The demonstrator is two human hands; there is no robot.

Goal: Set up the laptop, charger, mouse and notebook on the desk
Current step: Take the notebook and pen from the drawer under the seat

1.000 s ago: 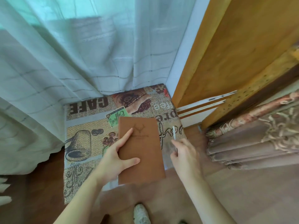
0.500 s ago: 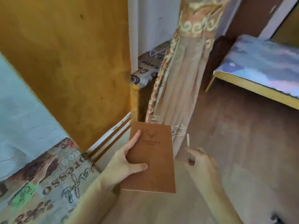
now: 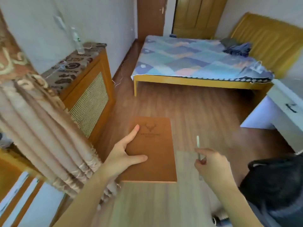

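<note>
While it is carried flat above the wooden floor (image 3: 188,108), the tan leather-look notebook with a stag's head embossed on its cover (image 3: 152,149) sits in the left hand (image 3: 123,154), thumb laid across the cover near the left edge, forefinger stretched up along that edge, and the other fingers hidden beneath, presumably bearing the underside. It keeps its plane with no sag at the free right side, so I judge it a stiff-boarded book, light enough for one hand. The cover looks smooth and matt, likely to slide a little under a dry thumb, hence a hold at the spine edge with fingers spread below seems the soundest; gripping a corner alone would let it swing. It is not fragile, though a corner could dent if dropped.

The right hand (image 3: 211,166) is curled round a slim white pen (image 3: 198,145), pinched between thumb and fingers with its tip pointing up and away. That pen is thin and would roll once set down.

A white bench with a dark drawer handle (image 3: 282,102) stands at the right, well apart from both hands. A blue patchwork-covered bed (image 3: 196,63) lies beyond. No laptop, charger or mouse is visible.
</note>
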